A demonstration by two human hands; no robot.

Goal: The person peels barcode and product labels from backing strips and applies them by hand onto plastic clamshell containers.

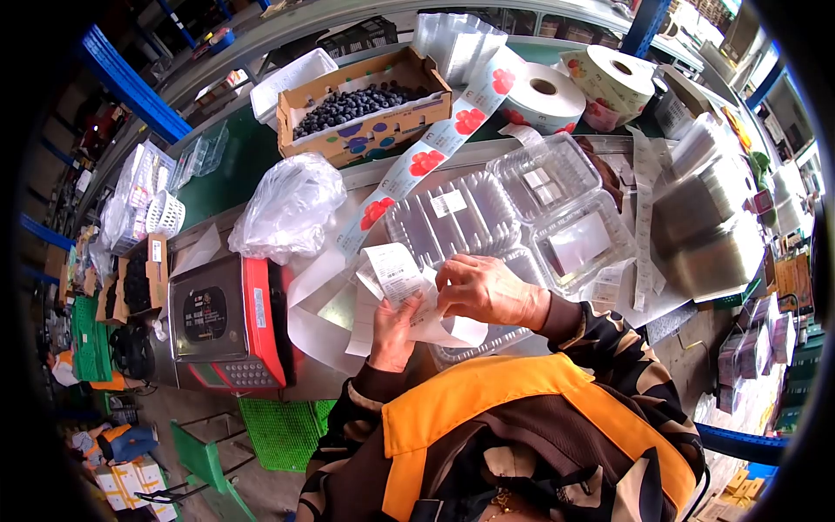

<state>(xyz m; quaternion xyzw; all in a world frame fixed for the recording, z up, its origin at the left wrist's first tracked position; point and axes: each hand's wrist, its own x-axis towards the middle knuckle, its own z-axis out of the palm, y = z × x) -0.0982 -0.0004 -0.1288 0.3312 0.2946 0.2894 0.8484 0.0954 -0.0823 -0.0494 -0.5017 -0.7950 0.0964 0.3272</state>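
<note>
My left hand [396, 335] grips a strip of white printed labels [397, 271], thumb on top, above the metal worktop. Beside it, my right hand [487, 290] is closed, its fingertips bent at the strip's right edge; whatever lies between them is hidden. Clear plastic clamshell boxes [457, 217] lie just beyond my hands, with a white label on one. More open clamshells [578, 239] sit to the right, two with white labels in them. White backing paper curls under and around my hands.
A red-sided scale [261, 322] stands left, near a clear plastic bag [290, 204]. Behind are a cardboard box of blueberries [361, 109] and label rolls [545, 100] with a red-fruit strip [426, 161] unrolled. Stacked clear containers [704, 217] stand right; a green crate [278, 431] is below.
</note>
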